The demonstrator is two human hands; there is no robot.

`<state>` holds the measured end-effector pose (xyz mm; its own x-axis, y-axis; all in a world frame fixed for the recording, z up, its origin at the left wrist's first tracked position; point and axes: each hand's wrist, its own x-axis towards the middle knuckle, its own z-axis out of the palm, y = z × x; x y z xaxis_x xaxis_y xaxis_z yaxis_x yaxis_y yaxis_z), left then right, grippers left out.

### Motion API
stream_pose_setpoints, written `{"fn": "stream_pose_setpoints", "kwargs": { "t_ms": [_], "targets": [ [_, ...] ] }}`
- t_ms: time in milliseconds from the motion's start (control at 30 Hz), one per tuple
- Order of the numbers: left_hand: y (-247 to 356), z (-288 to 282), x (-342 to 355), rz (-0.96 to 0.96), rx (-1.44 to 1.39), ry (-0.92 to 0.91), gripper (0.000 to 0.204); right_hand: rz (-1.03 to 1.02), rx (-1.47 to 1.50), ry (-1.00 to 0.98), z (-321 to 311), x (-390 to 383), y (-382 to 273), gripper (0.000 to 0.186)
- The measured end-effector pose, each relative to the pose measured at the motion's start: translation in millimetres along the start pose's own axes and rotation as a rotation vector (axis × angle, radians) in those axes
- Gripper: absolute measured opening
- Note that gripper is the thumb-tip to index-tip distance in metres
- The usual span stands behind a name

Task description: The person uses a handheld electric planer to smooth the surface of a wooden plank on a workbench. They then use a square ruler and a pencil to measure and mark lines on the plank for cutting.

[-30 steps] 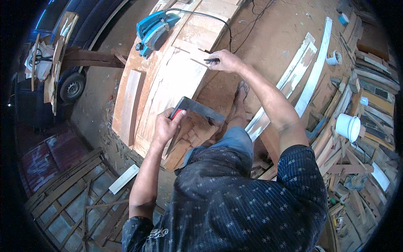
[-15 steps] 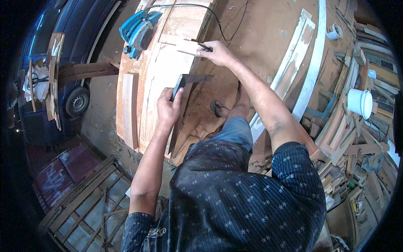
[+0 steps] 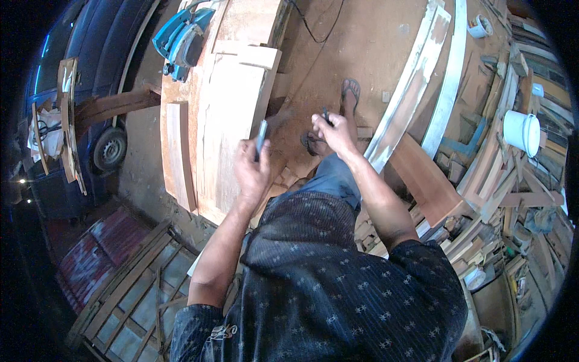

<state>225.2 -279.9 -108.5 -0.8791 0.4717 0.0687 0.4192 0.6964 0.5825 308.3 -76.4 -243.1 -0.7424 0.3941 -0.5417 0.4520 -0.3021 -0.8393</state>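
Note:
My left hand (image 3: pixel 252 167) is closed round the stock of a try square (image 3: pixel 263 134), just beside the right edge of the pale boards (image 3: pixel 232 114) on the bench. The square is slightly blurred and its thin blade is hard to make out. My right hand (image 3: pixel 335 134) is closed on a dark pencil (image 3: pixel 326 114), held in front of my body over the floor, apart from the boards. Most of the pencil is hidden by my fingers. A short board (image 3: pixel 256 55) lies across the far end of the pale boards.
A blue electric planer (image 3: pixel 183 43) sits at the bench's far left, its cord trailing off. A narrow wooden block (image 3: pixel 180 154) lies along the left side. Long planks (image 3: pixel 416 84) lean to the right, near a white bucket (image 3: pixel 521 134) and scrap wood. A vehicle (image 3: pixel 90 78) stands left.
Both hands have drawn back from the boards toward my body, the right one farthest. The try square has turned, its blade no longer showing broadly. My view has shifted slightly.

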Motion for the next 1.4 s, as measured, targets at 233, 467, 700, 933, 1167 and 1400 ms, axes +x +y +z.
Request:
{"fn": "stream_pose_setpoints", "kwargs": {
  "t_ms": [233, 467, 700, 933, 1167, 1400],
  "targets": [
    [34.3, 20.5, -37.2, 0.013, -0.067, -0.168, 0.015, 0.035, 0.34, -0.363, 27.6, -100.9, -11.1, 0.04],
    [19.2, 3.2, -30.3, 0.244, -0.082, -0.341, 0.05, 0.106, 0.431, -0.024, 34.7, -104.8, -2.1, 0.03],
    [-87.7, -50.0, -10.6, -0.297, 0.341, -0.151, 0.119, 0.113, 0.339, 0.073, -2.5, -92.3, 6.4, 0.031],
    [-55.1, -46.0, 33.5, -0.414, 0.468, -0.369, 0.129, 0.099, 0.262, 0.067, -12.8, -81.6, -5.5, 0.032],
    [-133.3, -51.6, 40.9, -0.8, -0.131, 0.112, 0.12, 0.093, 0.265, 0.107, -22.5, -76.8, -17.7, 0.032],
    [-71.4, -80.2, 41.4, -1.314, -1.129, 0.075, 0.118, 0.151, 0.331, 0.196, -46.8, -66.3, -21.6, 0.029]
  ]
}}
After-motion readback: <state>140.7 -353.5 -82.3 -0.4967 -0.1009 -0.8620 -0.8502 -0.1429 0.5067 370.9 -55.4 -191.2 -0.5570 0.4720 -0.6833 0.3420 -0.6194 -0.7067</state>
